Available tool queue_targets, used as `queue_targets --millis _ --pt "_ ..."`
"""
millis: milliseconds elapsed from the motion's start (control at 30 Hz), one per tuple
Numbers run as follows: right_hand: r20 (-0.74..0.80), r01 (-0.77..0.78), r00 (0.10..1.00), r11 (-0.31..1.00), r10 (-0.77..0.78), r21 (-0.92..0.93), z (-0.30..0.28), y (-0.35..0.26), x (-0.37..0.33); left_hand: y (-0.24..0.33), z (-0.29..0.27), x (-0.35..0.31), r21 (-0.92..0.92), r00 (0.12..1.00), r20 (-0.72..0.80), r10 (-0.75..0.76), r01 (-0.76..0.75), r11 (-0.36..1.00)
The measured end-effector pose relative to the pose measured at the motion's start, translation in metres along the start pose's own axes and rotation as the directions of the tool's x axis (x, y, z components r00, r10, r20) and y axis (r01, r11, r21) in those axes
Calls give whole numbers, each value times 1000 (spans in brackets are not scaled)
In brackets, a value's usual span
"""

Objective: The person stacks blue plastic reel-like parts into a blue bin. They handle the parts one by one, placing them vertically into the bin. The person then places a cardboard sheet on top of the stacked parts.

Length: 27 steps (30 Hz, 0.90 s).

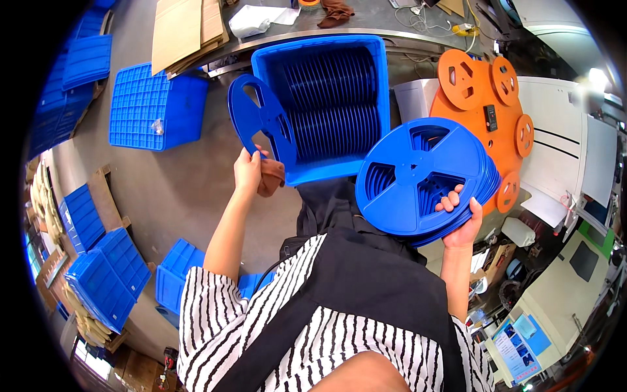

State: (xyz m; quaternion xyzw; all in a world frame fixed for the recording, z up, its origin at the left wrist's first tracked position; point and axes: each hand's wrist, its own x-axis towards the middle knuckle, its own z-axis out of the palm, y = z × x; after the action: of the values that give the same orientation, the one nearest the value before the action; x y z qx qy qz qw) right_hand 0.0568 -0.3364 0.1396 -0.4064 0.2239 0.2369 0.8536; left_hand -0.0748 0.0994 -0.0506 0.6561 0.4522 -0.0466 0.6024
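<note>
My left hand (pixel 247 173) is closed on the lower rim of a blue plastic reel (pixel 262 117) with cut-out windows, held tilted at the left side of a blue bin (pixel 386 98). A brown cloth (pixel 272 178) hangs beside the fingers of that hand; whether they grip it too, I cannot tell. Two rows of blue reels (pixel 333 134) stand on edge inside the bin. Against my front, at the right, leans a thick stack of the same reels (pixel 411 163). My right hand (pixel 462 219) grips this stack, its fingers hooked through a window and its palm around the outer edge.
Beyond the bin runs a metal table (pixel 379 23) with cardboard sheets (pixel 179 32) and cables. An orange plate with several orange discs (pixel 458 78) and a black handheld device (pixel 490 118) is at the right. Blue crates (pixel 157 108) stand on the floor at the left.
</note>
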Motion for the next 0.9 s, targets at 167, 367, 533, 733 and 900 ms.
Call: queue_targets --millis 167,367,533,733,900 --pt "-24 13 1000 1000 -13 5 -3 2 -7 -22 39 64 159 989 -124 85 -64 985" --pt "-43 44 998 999 -44 3 -11 2 -20 -16 77 92 136 998 -18 59 -56 989" --pt "-26 74 997 997 -74 12 -17 3 -32 -42 90 111 132 997 72 7 -17 991" --pt "82 126 988 990 -132 65 -14 5 -40 -57 103 104 339 979 166 -118 56 939" --pt "278 110 946 970 -169 216 -22 -17 -48 22 97 19 315 892 357 277 -394 863"
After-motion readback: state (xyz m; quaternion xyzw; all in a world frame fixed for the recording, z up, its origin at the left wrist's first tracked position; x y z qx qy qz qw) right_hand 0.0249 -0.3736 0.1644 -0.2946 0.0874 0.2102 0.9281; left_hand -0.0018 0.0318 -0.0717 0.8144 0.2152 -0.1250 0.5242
